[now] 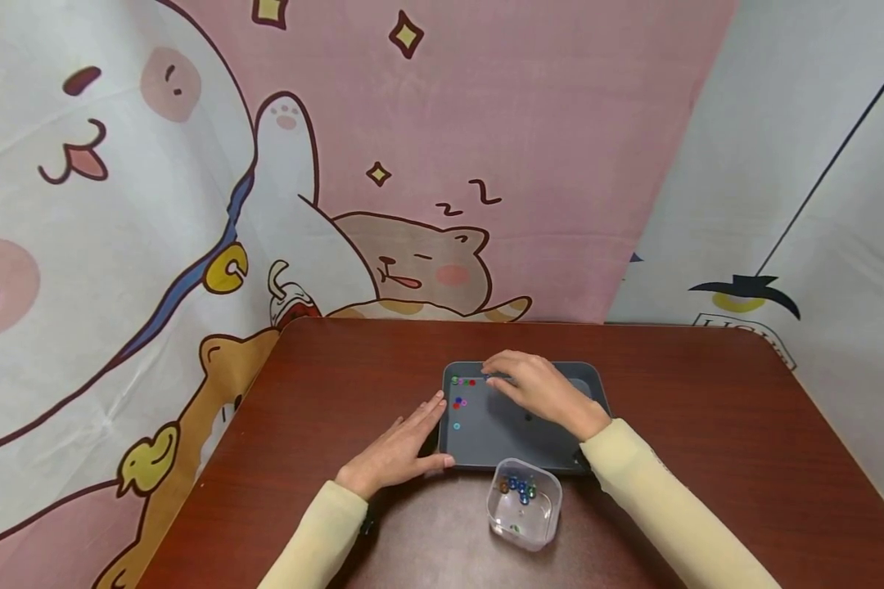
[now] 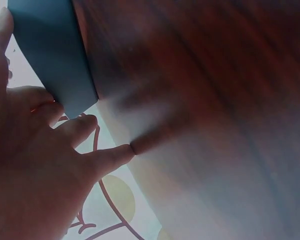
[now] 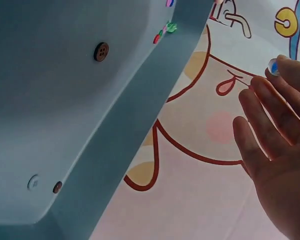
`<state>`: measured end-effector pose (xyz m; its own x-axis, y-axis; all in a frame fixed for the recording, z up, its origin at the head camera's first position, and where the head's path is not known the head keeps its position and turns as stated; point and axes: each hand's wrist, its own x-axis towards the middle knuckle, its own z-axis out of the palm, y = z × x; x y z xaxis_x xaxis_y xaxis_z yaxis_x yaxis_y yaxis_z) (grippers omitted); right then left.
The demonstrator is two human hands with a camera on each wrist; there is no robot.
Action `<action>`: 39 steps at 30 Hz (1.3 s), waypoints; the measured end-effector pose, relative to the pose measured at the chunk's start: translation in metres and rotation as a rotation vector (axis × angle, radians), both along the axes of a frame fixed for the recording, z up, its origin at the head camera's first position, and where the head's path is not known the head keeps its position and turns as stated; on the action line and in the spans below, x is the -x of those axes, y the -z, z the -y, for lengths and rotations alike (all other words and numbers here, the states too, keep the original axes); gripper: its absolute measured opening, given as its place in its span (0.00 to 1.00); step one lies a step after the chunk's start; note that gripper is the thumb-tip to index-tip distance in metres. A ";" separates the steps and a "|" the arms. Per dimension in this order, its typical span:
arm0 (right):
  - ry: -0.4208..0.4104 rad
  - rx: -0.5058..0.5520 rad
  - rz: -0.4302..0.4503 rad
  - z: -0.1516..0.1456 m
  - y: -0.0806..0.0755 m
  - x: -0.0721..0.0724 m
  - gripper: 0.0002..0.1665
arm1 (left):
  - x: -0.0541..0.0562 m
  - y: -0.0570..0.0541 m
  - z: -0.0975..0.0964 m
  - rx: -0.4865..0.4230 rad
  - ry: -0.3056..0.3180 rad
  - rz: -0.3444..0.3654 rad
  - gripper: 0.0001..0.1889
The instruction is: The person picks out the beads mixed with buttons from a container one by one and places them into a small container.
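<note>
My right hand (image 1: 534,388) is over the far part of a grey tray (image 1: 497,446). Between thumb and forefinger it pinches a clear glass marble (image 3: 274,67) with blue inside, best seen in the right wrist view. My left hand (image 1: 398,450) lies at the tray's left side with fingers extended, fingertips right at the rim. In the left wrist view that hand (image 2: 45,140) is beside the tray's outer wall (image 2: 52,55). A brown button (image 3: 101,51), a white button (image 3: 34,182) and a small brown piece (image 3: 57,187) lie in the tray.
Small coloured pieces (image 1: 459,402) lie along the tray's left end. A clear plastic container (image 1: 538,528) holding several marbles (image 1: 519,487), mostly blue, stands close by the tray's near edge. The brown table (image 1: 707,425) backs onto a cartoon-printed cloth (image 1: 560,164).
</note>
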<state>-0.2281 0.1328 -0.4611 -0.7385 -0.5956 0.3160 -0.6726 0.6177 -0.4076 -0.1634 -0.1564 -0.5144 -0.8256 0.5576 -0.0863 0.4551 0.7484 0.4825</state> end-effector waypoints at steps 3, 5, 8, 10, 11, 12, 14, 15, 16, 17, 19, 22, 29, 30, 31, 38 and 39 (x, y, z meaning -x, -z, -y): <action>0.000 0.012 -0.012 -0.004 -0.004 -0.010 0.14 | 0.000 0.000 0.000 -0.004 -0.003 0.002 0.51; 0.003 0.016 -0.018 -0.007 -0.007 -0.017 0.15 | 0.000 0.001 0.001 -0.011 -0.003 0.004 0.51; 0.008 0.015 -0.028 -0.011 -0.012 -0.028 0.15 | 0.000 0.002 0.002 -0.020 -0.001 0.001 0.51; 0.005 0.020 -0.047 -0.013 -0.014 -0.034 0.15 | -0.001 0.002 0.002 -0.022 -0.001 0.001 0.51; 0.003 0.022 -0.060 -0.015 -0.014 -0.036 0.15 | -0.001 0.002 0.002 -0.020 -0.002 0.002 0.51; 0.001 0.024 -0.071 -0.016 -0.015 -0.039 0.15 | -0.001 0.002 0.002 -0.020 -0.003 0.002 0.51; -0.007 0.035 -0.098 -0.019 -0.016 -0.044 0.14 | -0.002 0.001 0.002 -0.018 -0.003 0.005 0.51; -0.011 0.039 -0.107 -0.020 -0.016 -0.046 0.14 | -0.002 0.002 0.002 -0.018 -0.003 0.003 0.51; -0.013 0.040 -0.113 -0.021 -0.017 -0.048 0.14 | -0.002 0.002 0.002 -0.017 -0.003 0.003 0.51; -0.017 0.042 -0.123 -0.023 -0.017 -0.050 0.14 | -0.002 0.001 0.002 -0.017 -0.004 0.005 0.51; -0.026 0.048 -0.137 -0.025 -0.018 -0.055 0.14 | -0.002 0.002 0.002 -0.016 -0.004 0.006 0.50; -0.044 0.063 -0.160 -0.029 -0.017 -0.061 0.14 | -0.002 0.002 0.002 -0.017 -0.004 0.006 0.50; -0.114 0.085 -0.210 -0.038 -0.010 -0.077 0.14 | -0.002 0.002 0.001 -0.010 -0.002 0.005 0.51; -0.124 0.085 -0.216 -0.039 -0.009 -0.079 0.14 | -0.002 0.002 0.001 -0.012 -0.003 0.006 0.51; -0.137 0.087 -0.226 -0.040 -0.008 -0.081 0.14 | -0.001 0.002 0.000 -0.013 -0.003 0.006 0.51; -0.215 0.105 -0.270 -0.046 0.002 -0.095 0.11 | 0.000 0.000 -0.001 -0.017 -0.003 0.011 0.51; -0.227 0.111 -0.280 -0.046 0.003 -0.097 0.11 | 0.000 0.000 -0.001 -0.015 -0.002 0.011 0.51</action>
